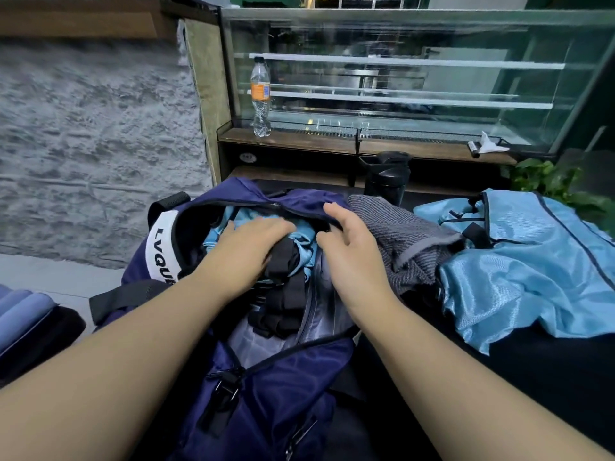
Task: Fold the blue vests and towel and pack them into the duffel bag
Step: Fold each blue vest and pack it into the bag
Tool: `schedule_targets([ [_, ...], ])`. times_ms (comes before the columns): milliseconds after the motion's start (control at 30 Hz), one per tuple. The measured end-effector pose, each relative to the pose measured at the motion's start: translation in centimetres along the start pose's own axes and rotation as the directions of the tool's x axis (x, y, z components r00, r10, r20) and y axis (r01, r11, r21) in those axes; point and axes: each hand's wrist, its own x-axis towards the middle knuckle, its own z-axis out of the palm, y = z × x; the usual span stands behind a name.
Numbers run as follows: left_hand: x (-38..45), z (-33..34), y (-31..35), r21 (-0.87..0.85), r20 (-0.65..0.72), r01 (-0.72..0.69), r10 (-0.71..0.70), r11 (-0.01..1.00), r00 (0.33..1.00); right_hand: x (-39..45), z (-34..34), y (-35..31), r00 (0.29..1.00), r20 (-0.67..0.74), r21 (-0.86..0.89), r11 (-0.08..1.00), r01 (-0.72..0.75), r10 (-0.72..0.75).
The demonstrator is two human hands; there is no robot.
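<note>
- Head view: a navy duffel bag (pixel 266 387) lies unzipped in the middle of a dark table (pixel 549 377), its mouth facing up.
- A folded blue vest (pixel 299 242) with black straps sits inside the bag's opening.
- The left hand (pixel 248 247) lies palm-down on that vest, fingers fairly straight and pressing on the cloth.
- The right hand (pixel 349 247) is at the bag's far rim, fingers loosely spread; the thumb looks hooked at the zipper edge, but whether it really grips the rim I cannot tell.
- A grey towel (pixel 402 237) lies crumpled just right of the bag, touching its side.
- Another blue vest (pixel 519 267) is spread unfolded on the table, right of the towel.
- A black flask (pixel 387 178) stands behind the towel.
- A clear bottle (pixel 260 98) with an orange label stands on the wooden ledge before a glass case (pixel 416 78).
</note>
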Motion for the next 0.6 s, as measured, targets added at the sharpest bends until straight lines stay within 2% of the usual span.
schedule_targets([
  [67,-0.1,0.7,0.3,0.164,0.127,0.062,-0.084,0.985,0.988,0.0,0.0,0.3,1.000,0.004,-0.029,1.000,-0.010,0.010],
  [100,0.0,0.8,0.6,0.190,0.172,0.076,-0.110,0.979,0.979,0.0,0.0,0.5,1.000,0.010,-0.054,0.998,-0.020,0.020],
  [233,0.4,-0.4,2.1,0.155,0.311,0.143,-0.186,0.977,0.932,-0.2,-0.2,1.6,0.994,0.045,-0.174,0.981,-0.086,0.095],
  [300,0.3,-1.2,2.5,0.152,0.316,0.181,-0.221,0.972,0.923,-0.5,-0.6,1.7,0.989,0.075,-0.170,0.979,-0.110,0.124],
  [367,-0.2,-1.7,3.3,0.088,0.171,0.192,-0.204,0.978,0.964,-0.6,-1.0,1.6,0.982,0.104,-0.131,0.981,-0.140,0.154],
  [433,-0.9,-1.7,4.6,-0.094,-0.074,0.152,-0.159,0.984,0.984,-0.9,-1.1,1.3,0.979,0.117,-0.134,0.980,-0.149,0.165],
  [500,-1.4,-1.3,6.4,-0.245,-0.224,0.099,-0.155,0.965,0.962,-1.3,-1.4,1.1,0.983,0.121,-0.120,0.985,-0.122,0.136],
  [600,-2.1,0.2,9.7,-0.347,-0.333,0.058,-0.181,0.936,0.926,-2.3,-3.3,1.2,0.997,0.058,-0.038,0.998,-0.055,0.057],
])
